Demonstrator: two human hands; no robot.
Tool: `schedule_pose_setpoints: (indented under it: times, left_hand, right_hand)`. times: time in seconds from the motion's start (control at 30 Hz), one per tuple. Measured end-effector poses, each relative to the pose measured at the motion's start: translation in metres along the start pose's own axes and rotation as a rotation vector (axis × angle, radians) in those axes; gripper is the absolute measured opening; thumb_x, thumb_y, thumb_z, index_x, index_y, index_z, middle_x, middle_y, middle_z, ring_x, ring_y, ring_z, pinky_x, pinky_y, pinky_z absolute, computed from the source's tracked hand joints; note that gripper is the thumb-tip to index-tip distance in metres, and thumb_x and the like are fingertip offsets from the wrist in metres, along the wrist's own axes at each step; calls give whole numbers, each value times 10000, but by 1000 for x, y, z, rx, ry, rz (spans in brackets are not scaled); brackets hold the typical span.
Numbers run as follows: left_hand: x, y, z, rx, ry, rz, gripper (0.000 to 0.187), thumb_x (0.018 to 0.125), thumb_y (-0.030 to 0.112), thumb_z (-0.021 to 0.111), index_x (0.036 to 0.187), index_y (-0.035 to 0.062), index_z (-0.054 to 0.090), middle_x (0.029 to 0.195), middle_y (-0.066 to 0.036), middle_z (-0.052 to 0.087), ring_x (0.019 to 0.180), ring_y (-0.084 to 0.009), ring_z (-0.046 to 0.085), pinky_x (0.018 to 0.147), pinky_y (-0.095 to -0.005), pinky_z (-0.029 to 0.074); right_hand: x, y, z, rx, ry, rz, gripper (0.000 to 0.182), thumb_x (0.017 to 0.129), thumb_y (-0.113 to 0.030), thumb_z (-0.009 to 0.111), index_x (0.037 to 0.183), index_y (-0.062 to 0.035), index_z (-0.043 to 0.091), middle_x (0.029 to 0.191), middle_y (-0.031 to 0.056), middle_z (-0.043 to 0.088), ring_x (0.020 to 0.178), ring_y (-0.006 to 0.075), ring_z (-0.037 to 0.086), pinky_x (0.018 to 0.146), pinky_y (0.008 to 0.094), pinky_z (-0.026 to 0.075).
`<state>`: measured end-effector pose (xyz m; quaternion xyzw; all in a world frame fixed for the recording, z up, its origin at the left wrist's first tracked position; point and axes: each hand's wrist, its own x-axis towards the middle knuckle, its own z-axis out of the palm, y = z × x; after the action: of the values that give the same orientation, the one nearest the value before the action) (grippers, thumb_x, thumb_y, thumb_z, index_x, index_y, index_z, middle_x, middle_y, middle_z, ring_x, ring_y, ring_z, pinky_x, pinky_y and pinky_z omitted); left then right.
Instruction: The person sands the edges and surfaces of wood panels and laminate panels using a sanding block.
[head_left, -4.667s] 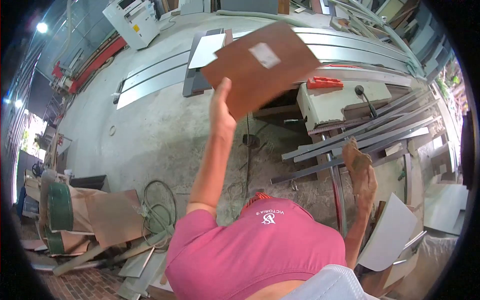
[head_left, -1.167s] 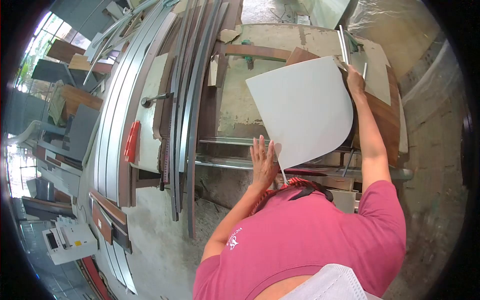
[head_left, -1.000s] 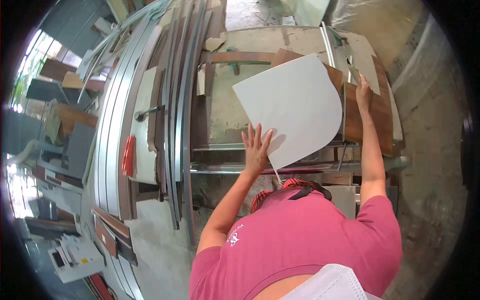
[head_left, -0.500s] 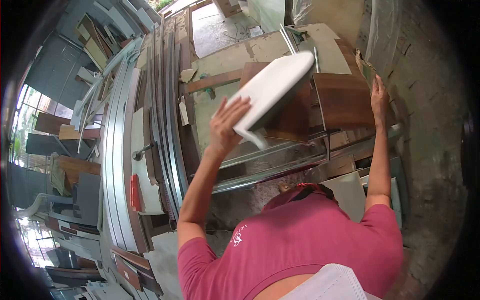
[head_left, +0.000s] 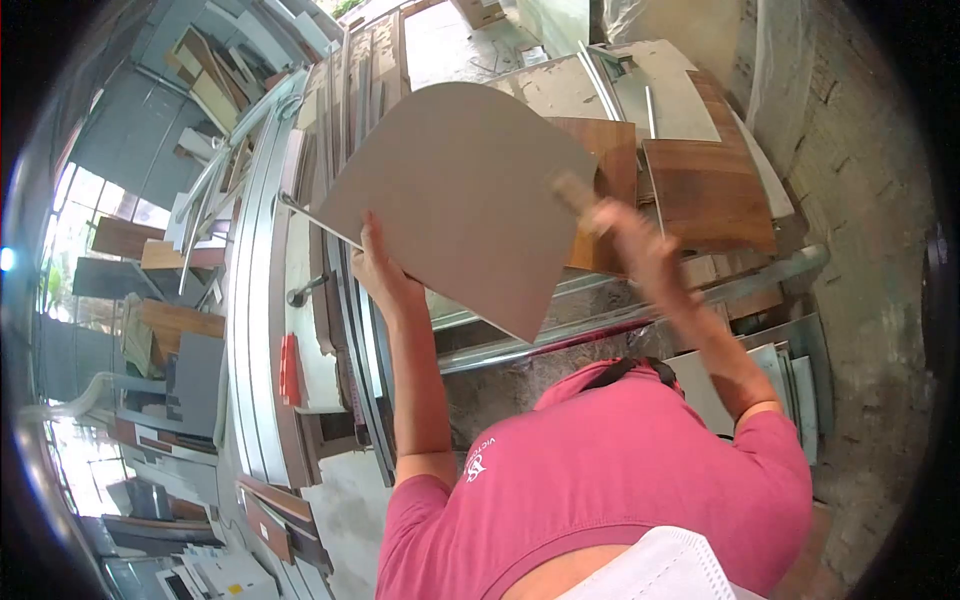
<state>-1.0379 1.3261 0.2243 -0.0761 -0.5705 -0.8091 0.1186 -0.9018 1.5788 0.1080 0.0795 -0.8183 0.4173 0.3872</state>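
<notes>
My left hand (head_left: 385, 272) grips the lower left edge of a pale grey panel (head_left: 460, 190) with one rounded corner and holds it raised and tilted in front of me. My right hand (head_left: 635, 245) is blurred at the panel's right edge. It is closed on a small tan scrap (head_left: 572, 190) that touches or nearly touches that edge. Behind the panel lies a workbench (head_left: 660, 80) with brown wood-grain boards (head_left: 712, 195) on it.
Long metal rails and strips (head_left: 262, 300) run along the left, with a red block (head_left: 290, 368) and a lever handle (head_left: 305, 294) beside them. Several pale panels (head_left: 770, 375) lean low on the right, near a rough wall (head_left: 860, 180). Board offcuts are stacked at far left.
The panel has swung up from a flat, edge-on pose to face me. My right hand left the brown board at the right and came to the panel's right edge.
</notes>
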Motion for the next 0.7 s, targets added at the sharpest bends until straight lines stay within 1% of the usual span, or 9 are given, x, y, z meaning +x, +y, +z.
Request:
schedule_pose_setpoints:
  times: [0.03,0.1,0.23,0.33,0.37,0.47,0.53,0.63,0.7]
  left_hand:
    - [-1,-8,-9,-46,47,-48,405,819,313,630,1007,-35,546,887,-71,577,762,-133,576,636,-260,471]
    - [-4,-22,-24,-97,123,-72,433,817,343,632,1002,-40,547,905,-75,577,804,-149,582,682,-276,486]
    - [-15,-41,-53,-85,243,-176,445,825,364,616,1015,-34,552,934,-82,578,819,-165,581,690,-292,489]
    - [-29,-61,-69,-56,355,-213,440,834,364,603,1024,-30,550,942,-89,582,820,-170,581,688,-302,490]
    - [-33,-63,-73,-122,333,-254,426,854,351,578,1042,-30,544,968,-89,581,852,-176,575,724,-310,482]
    - [-43,-71,-78,-128,374,-194,407,873,332,556,1065,-26,537,998,-82,578,893,-178,564,769,-315,470]
    - [-49,-75,-81,-144,424,-206,438,883,356,533,1099,-24,517,1045,-82,563,932,-186,551,801,-315,457]
    - [-54,-85,-90,-228,470,-282,531,888,430,489,1146,-33,478,1101,-98,535,980,-202,529,840,-321,438]
    - [-59,-91,-96,-298,454,-308,581,893,459,461,1179,-46,444,1143,-108,511,1015,-209,512,867,-324,424]
  right_hand:
    - [-12,-24,20,-70,-143,-171,295,816,10,528,1102,-53,561,1088,122,595,1046,217,566,925,348,455]
    - [-27,-63,53,100,-351,-356,340,797,7,541,1129,-65,556,1122,115,584,1063,243,556,925,367,456]
    - [-20,-22,67,82,-369,-408,357,767,0,547,1116,-71,563,1144,119,573,1084,269,538,957,378,424]
    - [9,30,56,-319,-241,-213,237,802,5,481,1007,-57,580,1070,119,596,1040,266,561,934,336,438]
    - [22,57,52,-272,-213,-99,214,806,11,469,981,-41,580,1055,134,595,1025,257,567,911,327,454]
    - [43,138,58,-439,-64,-20,248,874,-18,410,1060,-38,572,1022,131,608,916,276,605,794,313,506]
    - [61,64,68,-289,-342,70,256,872,-15,410,1067,-48,572,1047,124,602,931,251,601,817,300,492]
    - [27,-6,104,35,-603,-319,317,836,-19,430,1121,-83,555,1154,97,563,1111,262,513,955,366,408]
    - [19,-50,112,127,-777,-545,316,840,-35,427,1127,-74,554,1209,95,532,1143,263,488,974,339,393]
